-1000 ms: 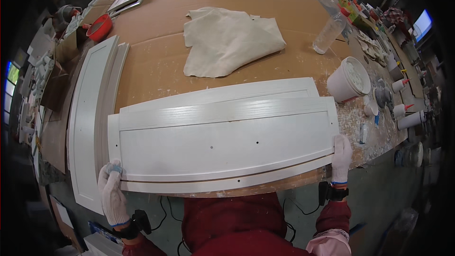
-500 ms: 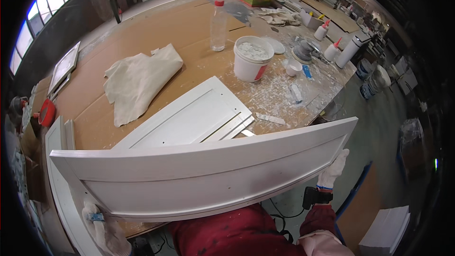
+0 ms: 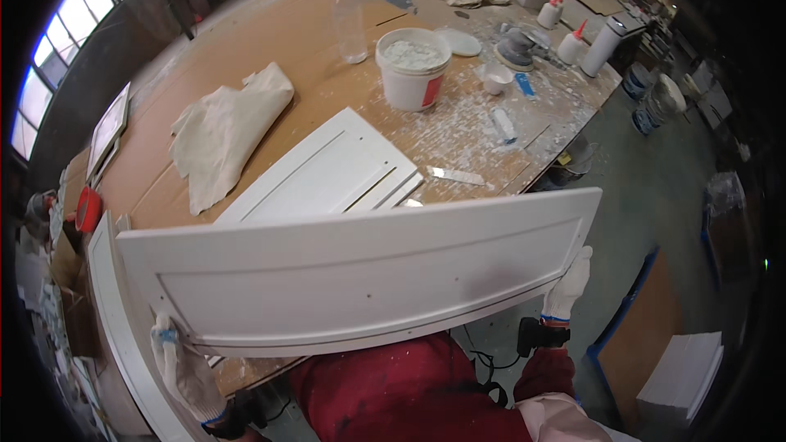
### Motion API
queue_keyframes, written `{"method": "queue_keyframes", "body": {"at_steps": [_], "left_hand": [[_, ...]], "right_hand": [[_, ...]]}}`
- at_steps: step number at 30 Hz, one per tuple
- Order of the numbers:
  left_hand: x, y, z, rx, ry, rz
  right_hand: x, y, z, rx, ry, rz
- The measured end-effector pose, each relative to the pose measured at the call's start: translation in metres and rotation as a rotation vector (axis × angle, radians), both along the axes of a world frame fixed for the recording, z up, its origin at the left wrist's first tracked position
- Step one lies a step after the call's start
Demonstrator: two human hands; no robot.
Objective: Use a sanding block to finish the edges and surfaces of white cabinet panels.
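Observation:
A white framed cabinet door panel (image 3: 377, 278) is held lengthwise across the front of me, tilted so its recessed face shows. My left hand (image 3: 182, 372), in a pale knitted glove with a blue patch at a finger, grips its lower left corner. Also gloved, my right hand (image 3: 568, 285) is closed on the panel's right end; the panel's edge hides some of its fingers. Behind lies a second white panel (image 3: 311, 170), flat on the table, its near part covered by the held one. Another long white panel (image 3: 123, 319) stretches along the left side.
On the cardboard-covered table (image 3: 270, 37) are a beige cloth (image 3: 229, 135), a clear bottle with a red cap (image 3: 350, 24), a white bucket of paste (image 3: 412, 74), a sander (image 3: 516, 49) and a putty-smeared scraper blade (image 3: 455, 176). White sheets (image 3: 679, 376) stand on the right.
The held panel has tilted, showing more of its recessed face, and its left end has risen with my left hand. My head view has shifted, moving the table's things up and left.

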State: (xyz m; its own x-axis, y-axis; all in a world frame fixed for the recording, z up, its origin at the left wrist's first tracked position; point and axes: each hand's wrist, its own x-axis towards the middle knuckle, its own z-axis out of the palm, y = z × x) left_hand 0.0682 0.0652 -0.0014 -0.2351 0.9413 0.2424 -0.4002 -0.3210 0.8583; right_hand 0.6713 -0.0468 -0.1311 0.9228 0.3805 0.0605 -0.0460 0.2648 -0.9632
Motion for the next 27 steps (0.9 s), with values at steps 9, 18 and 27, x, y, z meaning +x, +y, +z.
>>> {"method": "queue_keyframes", "body": {"at_steps": [9, 18, 27], "left_hand": [[-0.02, -0.04, 0.002, -0.46, 0.66, 0.535], [-0.059, -0.047, -0.026, -0.569, 0.162, 0.552], [0.006, -0.045, 0.013, -0.57, 0.507, 0.712]], "right_hand": [[-0.055, 0.151, 0.065, -0.494, -0.525, 0.48], [-0.114, 0.237, 0.108, -1.022, -1.149, 0.616], [-0.188, 0.195, 0.104, -0.606, -1.72, 0.648]]}}
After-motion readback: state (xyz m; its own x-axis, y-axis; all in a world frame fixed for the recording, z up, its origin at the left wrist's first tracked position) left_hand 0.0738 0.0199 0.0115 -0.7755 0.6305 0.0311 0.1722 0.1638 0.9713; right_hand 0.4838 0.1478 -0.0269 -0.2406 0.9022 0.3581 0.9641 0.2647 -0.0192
